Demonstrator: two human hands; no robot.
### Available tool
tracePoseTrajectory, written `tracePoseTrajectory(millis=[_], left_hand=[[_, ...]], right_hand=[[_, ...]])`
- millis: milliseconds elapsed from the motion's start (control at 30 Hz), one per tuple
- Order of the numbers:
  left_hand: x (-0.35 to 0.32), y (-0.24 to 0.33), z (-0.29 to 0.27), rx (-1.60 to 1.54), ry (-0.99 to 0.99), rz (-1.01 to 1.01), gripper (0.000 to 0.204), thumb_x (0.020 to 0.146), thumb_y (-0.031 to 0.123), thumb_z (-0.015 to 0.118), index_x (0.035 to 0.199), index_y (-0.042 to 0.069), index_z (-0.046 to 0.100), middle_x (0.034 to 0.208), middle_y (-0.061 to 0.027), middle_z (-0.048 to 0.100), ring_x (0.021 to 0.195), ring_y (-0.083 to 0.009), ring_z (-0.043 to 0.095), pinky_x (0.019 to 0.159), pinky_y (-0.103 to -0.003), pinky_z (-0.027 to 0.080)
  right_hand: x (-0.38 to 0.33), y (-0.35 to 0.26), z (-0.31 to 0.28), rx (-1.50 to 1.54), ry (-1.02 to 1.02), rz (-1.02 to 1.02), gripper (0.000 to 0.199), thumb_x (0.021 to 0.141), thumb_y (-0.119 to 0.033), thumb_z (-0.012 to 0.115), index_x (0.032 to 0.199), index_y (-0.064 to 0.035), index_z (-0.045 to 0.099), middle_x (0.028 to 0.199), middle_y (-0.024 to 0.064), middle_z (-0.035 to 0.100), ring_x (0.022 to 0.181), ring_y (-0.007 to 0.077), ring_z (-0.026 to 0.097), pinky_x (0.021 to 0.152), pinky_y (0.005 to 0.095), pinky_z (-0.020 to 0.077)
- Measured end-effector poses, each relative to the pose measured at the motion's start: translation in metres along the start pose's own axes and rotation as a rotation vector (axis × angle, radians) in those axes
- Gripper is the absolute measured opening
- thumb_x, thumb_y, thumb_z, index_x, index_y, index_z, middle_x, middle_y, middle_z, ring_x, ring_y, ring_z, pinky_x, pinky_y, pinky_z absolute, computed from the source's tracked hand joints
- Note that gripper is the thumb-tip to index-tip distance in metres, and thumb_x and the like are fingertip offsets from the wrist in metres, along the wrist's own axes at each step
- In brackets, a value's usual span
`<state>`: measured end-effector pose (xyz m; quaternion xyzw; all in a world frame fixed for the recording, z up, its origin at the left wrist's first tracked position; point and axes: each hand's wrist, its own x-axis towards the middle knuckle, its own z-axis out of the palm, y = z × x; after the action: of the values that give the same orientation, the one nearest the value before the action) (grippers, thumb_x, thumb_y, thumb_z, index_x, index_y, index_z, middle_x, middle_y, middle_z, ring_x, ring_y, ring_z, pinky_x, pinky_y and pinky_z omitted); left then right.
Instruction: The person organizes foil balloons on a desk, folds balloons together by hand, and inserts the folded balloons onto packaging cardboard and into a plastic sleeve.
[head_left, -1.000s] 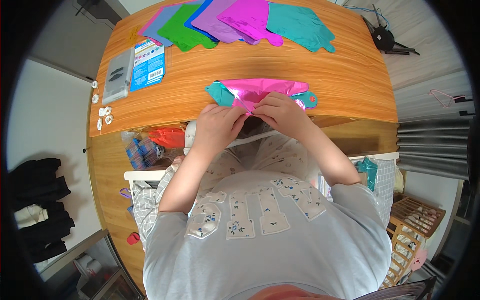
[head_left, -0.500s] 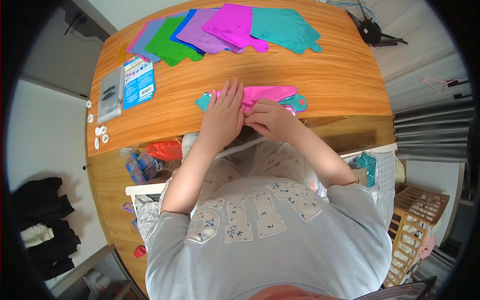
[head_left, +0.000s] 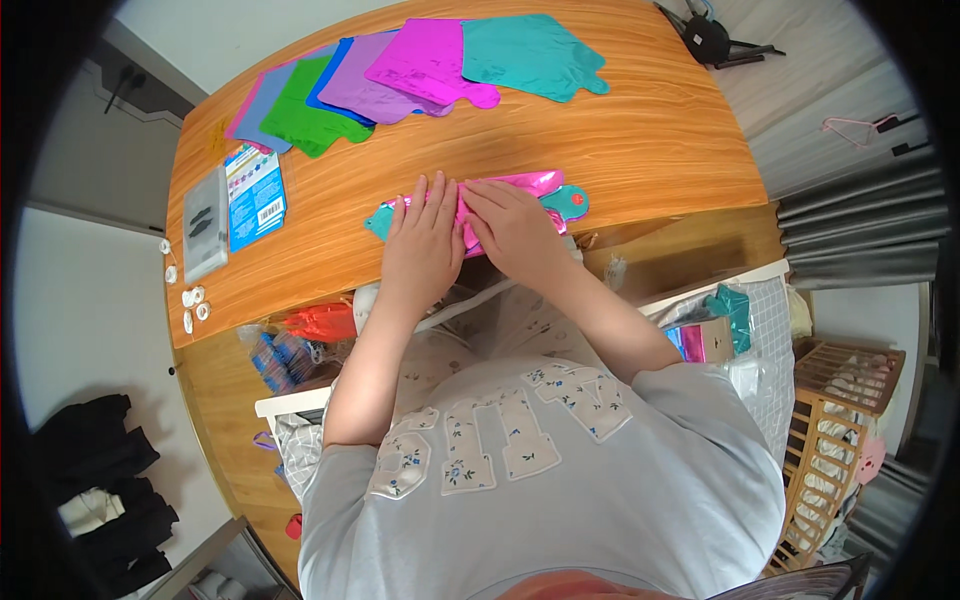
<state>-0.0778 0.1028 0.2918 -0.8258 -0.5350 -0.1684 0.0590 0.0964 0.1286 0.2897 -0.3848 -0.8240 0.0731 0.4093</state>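
Count: six flat foil balloons are fanned out at the far edge of the wooden table (head_left: 650, 150) — pink (head_left: 243, 112), green (head_left: 305, 115), blue (head_left: 335, 70), lilac (head_left: 365, 85), magenta (head_left: 430, 62), teal (head_left: 530, 55). They overlap left to right; the pink one is mostly hidden, so the count is probably six.

One more pair is stacked near the table's front edge: a folded magenta foil balloon (head_left: 520, 184) lies on a teal foil balloon (head_left: 568, 200), whose ends show on both sides of the hands.

At the left of the table: one blue printed card (head_left: 255, 197), one clear plastic packet (head_left: 205, 222) just beside it, and about five small white rings (head_left: 190, 298) by the table edge.

Hands: left hand (head_left: 425, 240) is laid flat, palm down, fingers extended and close together, pressed on the left part of the folded magenta balloon. Right hand (head_left: 515, 228) is flat too, fingers pointed left, pressed on the same balloon, touching the left hand at the fingertips. Nothing is gripped; both hands are open and bearing down. Forearms come in from below, angled toward each other.

Below the table edge: one red foil piece (head_left: 320, 322) and a bag of blue items (head_left: 272, 355) are seen on a lower surface. A wooden crib (head_left: 830, 450) stands at the right.
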Motion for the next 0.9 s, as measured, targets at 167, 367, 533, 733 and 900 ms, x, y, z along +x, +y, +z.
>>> tracePoseTrajectory(millis=[167, 367, 533, 733, 900], left_hand=[[0.002, 0.004, 0.003, 0.007, -0.020, -0.012, 0.055, 0.097, 0.024, 0.052, 0.146, 0.001, 0.045, 0.153, -0.0220, 0.042, 0.142, -0.0391, 0.039, 0.115, -0.053, 0.033], [0.001, 0.006, 0.004, -0.027, -0.018, -0.063, 0.056, 0.099, 0.029, 0.053, 0.149, 0.008, 0.044, 0.152, -0.0292, 0.039, 0.142, -0.0468, 0.036, 0.115, -0.055, 0.031], [0.004, 0.010, -0.006, 0.107, -0.050, -0.142, 0.059, 0.100, 0.036, 0.053, 0.155, 0.017, 0.039, 0.153, -0.0317, 0.035, 0.141, -0.0544, 0.032, 0.116, -0.059, 0.027], [0.002, 0.005, 0.003, 0.074, -0.034, -0.144, 0.062, 0.099, 0.044, 0.053, 0.153, 0.018, 0.042, 0.151, -0.0340, 0.037, 0.140, -0.0572, 0.031, 0.116, -0.060, 0.025], [0.001, 0.000, 0.002, 0.098, -0.087, -0.134, 0.063, 0.099, 0.045, 0.052, 0.154, 0.016, 0.041, 0.151, -0.0339, 0.037, 0.140, -0.0577, 0.032, 0.117, -0.060, 0.025]], right_hand=[[-0.006, 0.012, -0.013, -0.098, -0.065, 0.183, 0.028, 0.095, -0.012, 0.060, 0.119, 0.0007, 0.068, 0.122, 0.0153, 0.068, 0.116, 0.0336, 0.062, 0.100, 0.0449, 0.0484], [-0.019, 0.031, -0.033, -0.238, -0.002, 0.293, 0.030, 0.099, -0.015, 0.055, 0.123, -0.0026, 0.066, 0.126, 0.0132, 0.067, 0.123, 0.0290, 0.060, 0.110, 0.0475, 0.0398], [-0.024, 0.047, -0.042, -0.279, -0.011, 0.312, 0.030, 0.101, -0.017, 0.052, 0.124, -0.0041, 0.066, 0.128, 0.0130, 0.067, 0.124, 0.0259, 0.060, 0.111, 0.0470, 0.0391], [-0.014, 0.041, -0.059, -0.150, -0.037, 0.298, 0.032, 0.095, -0.014, 0.060, 0.125, -0.0047, 0.066, 0.127, 0.0133, 0.067, 0.121, 0.0300, 0.060, 0.107, 0.0461, 0.0415], [-0.032, -0.015, -0.039, 0.081, -0.096, -0.098, 0.043, 0.082, -0.011, 0.072, 0.124, -0.0080, 0.066, 0.122, 0.0104, 0.066, 0.111, 0.0303, 0.062, 0.098, 0.0435, 0.0462]])
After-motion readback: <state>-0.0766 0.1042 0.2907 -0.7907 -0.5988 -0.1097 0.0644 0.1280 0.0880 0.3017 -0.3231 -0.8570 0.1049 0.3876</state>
